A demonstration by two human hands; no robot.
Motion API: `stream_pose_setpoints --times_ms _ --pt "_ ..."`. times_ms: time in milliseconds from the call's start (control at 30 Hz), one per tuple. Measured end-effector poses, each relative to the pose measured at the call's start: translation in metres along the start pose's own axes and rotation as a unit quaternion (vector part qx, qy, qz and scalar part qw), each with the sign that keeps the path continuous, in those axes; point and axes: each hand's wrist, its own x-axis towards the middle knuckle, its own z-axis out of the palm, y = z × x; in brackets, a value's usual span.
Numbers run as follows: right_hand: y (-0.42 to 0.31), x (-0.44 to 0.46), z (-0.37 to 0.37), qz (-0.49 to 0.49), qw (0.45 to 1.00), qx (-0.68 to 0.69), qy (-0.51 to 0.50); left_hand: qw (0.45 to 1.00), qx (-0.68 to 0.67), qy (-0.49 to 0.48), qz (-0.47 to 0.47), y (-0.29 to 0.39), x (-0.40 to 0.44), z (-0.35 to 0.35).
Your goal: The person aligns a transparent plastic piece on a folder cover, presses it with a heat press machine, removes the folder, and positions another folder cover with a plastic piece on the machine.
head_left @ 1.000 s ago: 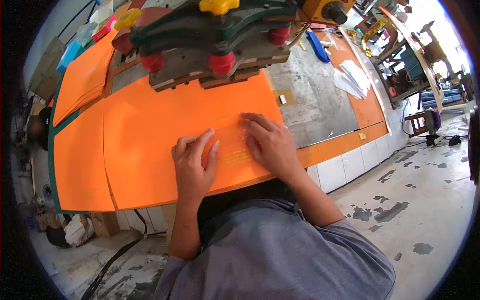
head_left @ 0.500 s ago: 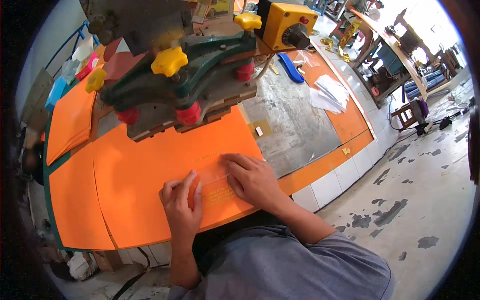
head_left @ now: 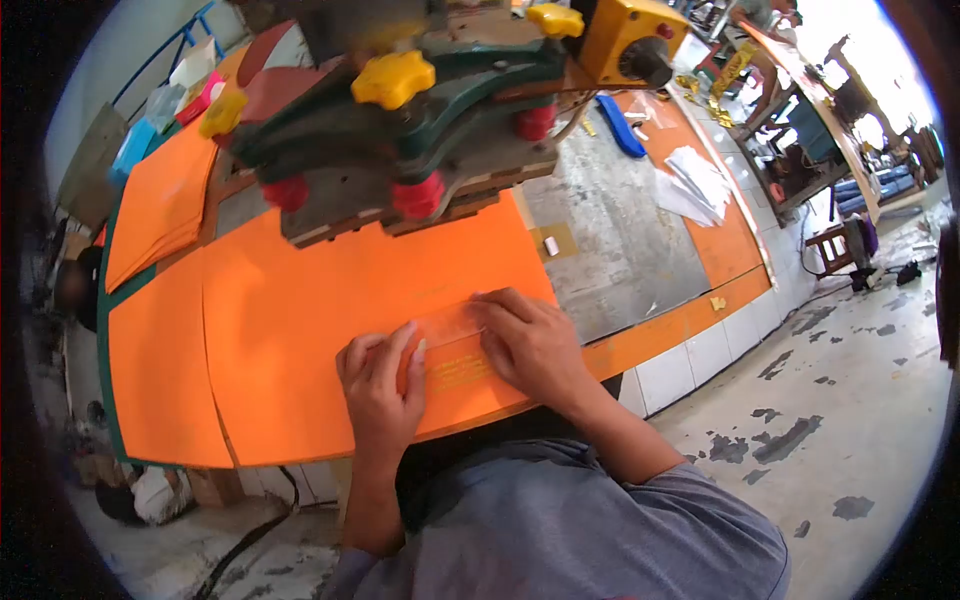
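Note:
A clear strip [head_left: 448, 326] lies across the orange sheet [head_left: 290, 340], between a faint printed line above it and several lines of gold lettering [head_left: 462, 368] below. My left hand [head_left: 385, 378] is at the strip's left end, its thumb and index finger closed on that end and the other fingers curled. At the opposite end, my right hand [head_left: 530, 342] pinches the strip between thumb and fingers. Both hands rest low over the sheet, near its front edge.
Above the sheet hangs a green press head [head_left: 410, 130] with yellow knobs [head_left: 393, 80] and red feet. Stacked orange sheets [head_left: 165, 210] stand at left. To the right are a metal plate [head_left: 620, 250], a blue tool [head_left: 621, 127] and white scraps [head_left: 692, 185].
The head view has swung left and back, so the whole scene shifts. Both hands stay at the strip's ends, with almost no motion over the sheet.

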Motion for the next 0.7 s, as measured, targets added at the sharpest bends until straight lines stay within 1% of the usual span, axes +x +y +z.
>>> stream_pose_setpoints --times_ms 100,167,300,400,467,567,600,633,700 --pt "-0.001 0.0 0.0 -0.005 1.0 -0.003 0.013 0.999 0.015 -0.027 0.019 0.003 0.003 0.0" --pt "-0.003 -0.001 0.0 -0.003 1.0 0.001 0.016 0.997 0.017 -0.025 0.066 0.004 0.006 0.001" --pt "-0.003 0.001 -0.006 0.027 0.999 0.016 0.014 0.998 0.017 -0.022 0.054 0.001 0.004 0.001" --pt "-0.002 0.002 -0.009 0.013 0.999 0.021 0.022 1.0 -0.002 -0.015 0.016 -0.003 0.001 0.003" --pt "-0.004 0.003 -0.016 0.073 0.997 0.04 -0.008 0.999 -0.004 0.02 0.027 -0.006 0.001 0.006" --pt "0.003 0.003 -0.025 0.083 0.996 0.032 -0.009 0.999 -0.016 0.023 0.023 -0.009 -0.001 0.007" --pt "0.002 0.004 -0.03 0.109 0.993 0.037 -0.031 0.999 -0.016 0.023 0.018 -0.009 -0.001 0.007" --pt "0.006 0.003 -0.029 0.108 0.993 0.038 -0.035 0.999 -0.018 0.03 0.021 -0.008 0.0 0.007" --pt "0.015 0.0 -0.025 0.022 0.999 0.03 -0.007 0.999 -0.02 0.037 0.021 -0.008 -0.001 0.006"
